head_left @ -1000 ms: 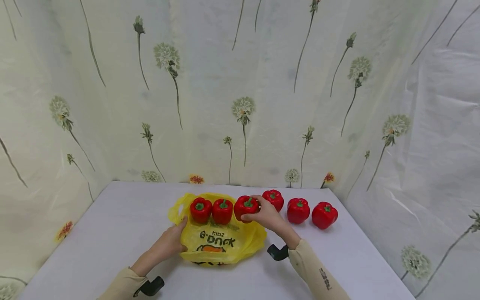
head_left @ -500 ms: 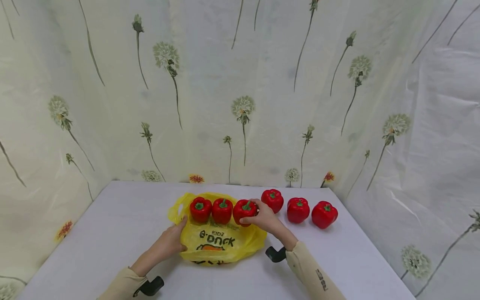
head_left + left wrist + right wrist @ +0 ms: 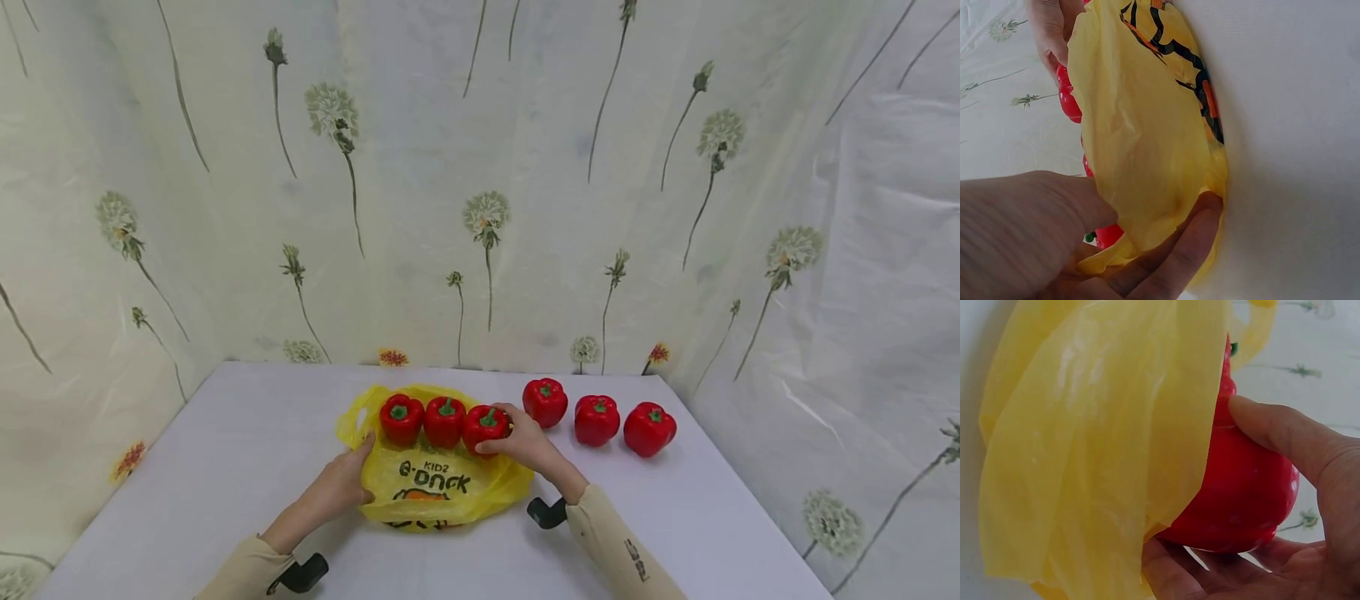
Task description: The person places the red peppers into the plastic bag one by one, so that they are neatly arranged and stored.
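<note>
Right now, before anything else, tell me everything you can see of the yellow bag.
The yellow bag looks like thin, crinkled, partly see-through plastic, printed with black lettering and some orange. A handle loop shows at its far left. It lies on the pale table, its near edge raised. The left hand grips its left edge; the right hand holds a red pepper at its right part. Two other peppers sit within its outline, toward the far side.

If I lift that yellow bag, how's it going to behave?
The bag will probably flop, since its thin film is creased and folded. It seems likely to be light for its size, being just thin film. Its smooth, faintly glossy surface suggests it may feel slippery.
</note>
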### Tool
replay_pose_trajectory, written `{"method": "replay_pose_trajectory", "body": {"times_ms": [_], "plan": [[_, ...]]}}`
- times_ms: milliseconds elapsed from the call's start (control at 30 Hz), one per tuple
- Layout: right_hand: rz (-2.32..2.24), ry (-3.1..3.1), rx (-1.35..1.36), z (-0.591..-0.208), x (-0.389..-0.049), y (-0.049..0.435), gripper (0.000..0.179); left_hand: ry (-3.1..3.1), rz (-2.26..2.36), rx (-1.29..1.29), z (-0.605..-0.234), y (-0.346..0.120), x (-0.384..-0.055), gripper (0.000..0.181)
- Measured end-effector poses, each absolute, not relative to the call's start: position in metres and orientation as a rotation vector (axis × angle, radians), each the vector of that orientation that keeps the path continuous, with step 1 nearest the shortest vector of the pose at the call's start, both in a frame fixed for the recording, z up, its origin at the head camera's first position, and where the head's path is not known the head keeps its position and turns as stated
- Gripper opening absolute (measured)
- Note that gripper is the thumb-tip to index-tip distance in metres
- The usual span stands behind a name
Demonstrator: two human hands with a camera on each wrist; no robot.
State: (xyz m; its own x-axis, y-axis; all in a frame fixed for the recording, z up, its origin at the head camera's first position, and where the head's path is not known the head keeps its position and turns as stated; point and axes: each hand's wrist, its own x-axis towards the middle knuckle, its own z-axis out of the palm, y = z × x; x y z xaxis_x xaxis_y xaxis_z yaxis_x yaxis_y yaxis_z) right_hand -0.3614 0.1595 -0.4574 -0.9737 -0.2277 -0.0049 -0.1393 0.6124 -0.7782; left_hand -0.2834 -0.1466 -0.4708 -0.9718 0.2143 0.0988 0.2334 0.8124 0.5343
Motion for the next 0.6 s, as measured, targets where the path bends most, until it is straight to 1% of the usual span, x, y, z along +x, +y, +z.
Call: {"method": "replay_pose_trajectory", "body": {"times_ms": [600], "plan": [[-1.284,2.725,-0.288,-0.4656,-0.3647,0.1597,0.080,-2.944,-0.865,-0.389,-0.4725,-0.1463,-0.2835,0.092]]}}
